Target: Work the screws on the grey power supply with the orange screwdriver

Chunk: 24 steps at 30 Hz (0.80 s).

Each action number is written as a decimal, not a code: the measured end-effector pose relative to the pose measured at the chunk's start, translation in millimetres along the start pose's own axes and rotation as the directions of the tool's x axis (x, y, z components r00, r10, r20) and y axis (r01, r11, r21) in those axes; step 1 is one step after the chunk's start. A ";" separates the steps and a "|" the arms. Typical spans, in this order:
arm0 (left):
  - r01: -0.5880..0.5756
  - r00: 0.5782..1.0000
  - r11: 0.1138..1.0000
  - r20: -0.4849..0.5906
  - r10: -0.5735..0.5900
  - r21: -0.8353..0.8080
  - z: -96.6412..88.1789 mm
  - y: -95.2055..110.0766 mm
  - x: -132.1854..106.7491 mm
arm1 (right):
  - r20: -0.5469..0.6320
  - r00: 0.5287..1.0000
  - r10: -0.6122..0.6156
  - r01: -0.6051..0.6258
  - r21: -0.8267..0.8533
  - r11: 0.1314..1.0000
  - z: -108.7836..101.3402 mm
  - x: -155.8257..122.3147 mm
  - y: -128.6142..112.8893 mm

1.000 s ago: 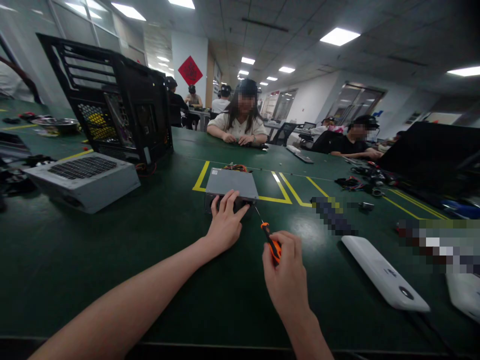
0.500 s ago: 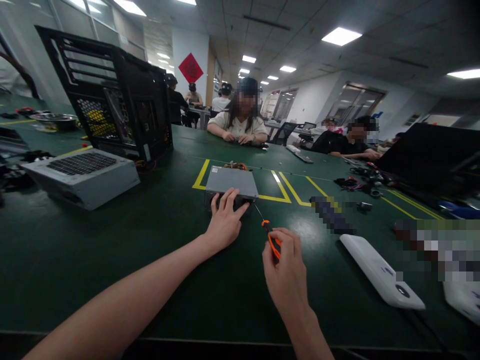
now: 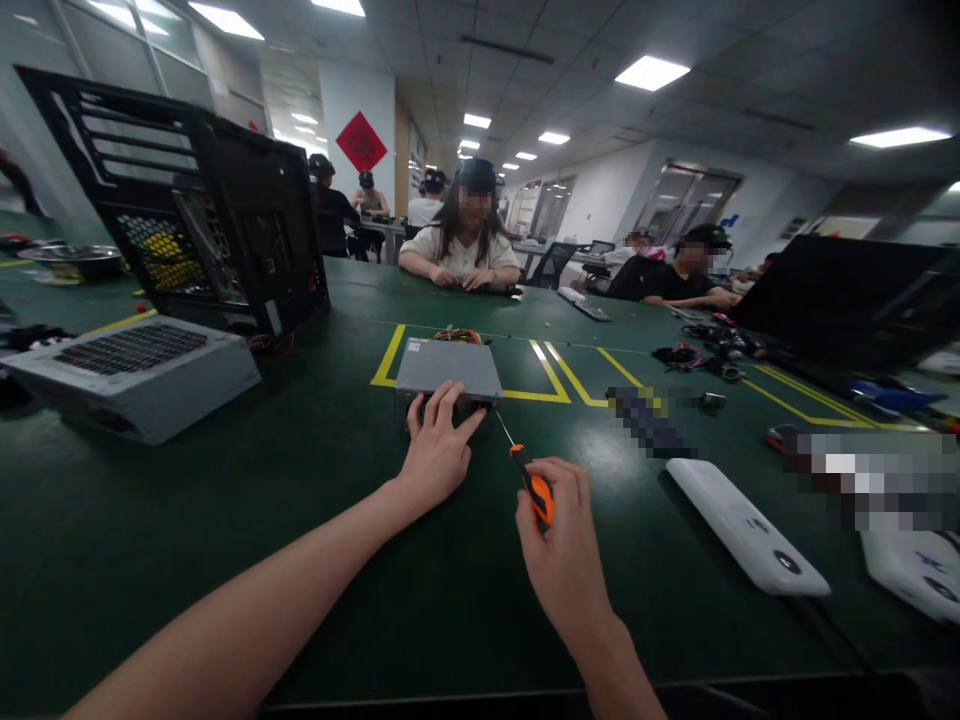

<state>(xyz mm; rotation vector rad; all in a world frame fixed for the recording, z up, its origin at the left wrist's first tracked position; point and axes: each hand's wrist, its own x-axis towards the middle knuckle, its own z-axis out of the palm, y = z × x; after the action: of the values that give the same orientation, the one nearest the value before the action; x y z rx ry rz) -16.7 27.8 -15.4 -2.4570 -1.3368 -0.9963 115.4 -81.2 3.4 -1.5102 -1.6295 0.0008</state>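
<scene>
A grey computer power supply point(image 3: 450, 366) lies on the green table, its bundle of coloured cables point(image 3: 459, 336) at the far side. My left hand point(image 3: 439, 450) holds it from the near side, fingers spread over the top edge and the dark near face, which they partly cover. Between the fingers and thumb of my right hand point(image 3: 562, 520) is a screwdriver point(image 3: 534, 488) with an orange and black handle. Its thin shaft points up and left to the right end of the power supply's near face. Whether the tip sits in a screw is too small to tell.
A second power supply point(image 3: 142, 375) lies left, before an upright black computer case point(image 3: 202, 200). On the right are a white device point(image 3: 746, 525), loose cables point(image 3: 712, 345) and a dark monitor point(image 3: 832, 310). Yellow tape point(image 3: 536, 397) marks the table. A person point(image 3: 461, 235) sits opposite.
The whole view has shifted, so most things stand further left. The screwdriver's handle has turned in my right fingers, showing more orange on its right side. My left hand stays on the power supply.
</scene>
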 end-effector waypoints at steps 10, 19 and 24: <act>-0.022 1.000 0.999 0.018 0.021 0.030 -1.5 -1.6 -0.4 | 0.094 0.941 0.325 -0.331 0.057 0.942 -6.4 3.5 9.8; -0.034 0.999 0.999 0.026 0.034 0.016 -3.9 -1.6 -1.4 | 0.641 0.559 0.526 -0.813 0.549 0.194 4.8 18.0 5.1; -0.040 0.999 0.999 0.023 0.040 0.016 -5.6 -2.7 -0.4 | 0.728 0.413 0.547 -0.824 0.555 -0.116 7.4 30.6 1.7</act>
<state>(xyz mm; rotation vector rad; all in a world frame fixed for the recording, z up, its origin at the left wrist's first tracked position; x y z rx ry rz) -21.7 26.6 -11.9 -2.4802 -1.2924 -0.9467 116.6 -52.3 15.8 -1.2121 -0.3963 1.5821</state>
